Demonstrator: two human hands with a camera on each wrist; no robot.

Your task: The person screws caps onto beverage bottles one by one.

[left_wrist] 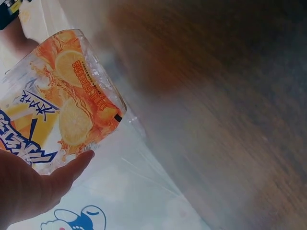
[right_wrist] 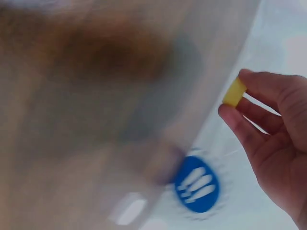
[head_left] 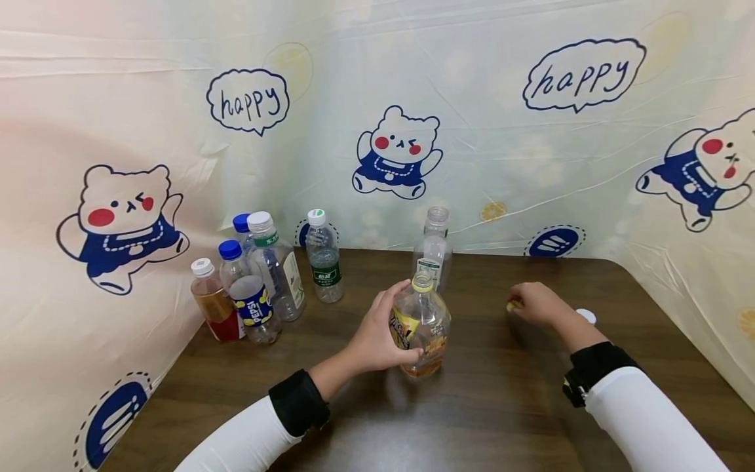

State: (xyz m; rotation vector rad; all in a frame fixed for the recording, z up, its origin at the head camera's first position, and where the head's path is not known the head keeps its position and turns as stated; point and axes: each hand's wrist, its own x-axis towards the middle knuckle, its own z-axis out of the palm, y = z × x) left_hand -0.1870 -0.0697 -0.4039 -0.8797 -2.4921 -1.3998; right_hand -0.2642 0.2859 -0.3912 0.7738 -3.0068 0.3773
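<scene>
My left hand point(head_left: 376, 335) grips a clear plastic bottle point(head_left: 435, 321) with an orange-and-yellow lemon label, thumb on the near side and fingers around the left. The bottle stands upright; its mouth is uncapped, with a yellow ring around the neck. In the left wrist view the thumb presses the label point(left_wrist: 76, 115). Off to the right, apart from the bottle, my right hand point(head_left: 535, 303) pinches a small yellow bottle cap point(right_wrist: 234, 92) between thumb and fingertips, above the table. Near the right wrist lies a white cap point(head_left: 586, 316) on the table.
Behind the held bottle stands another uncapped clear bottle point(head_left: 435, 250). A green-labelled bottle point(head_left: 324, 259) with a white-and-green cap is left of it. Further left cluster several capped bottles, including a Pepsi bottle point(head_left: 252, 305) and a red-labelled one point(head_left: 217, 305). A printed curtain point(head_left: 472, 157) encloses the table.
</scene>
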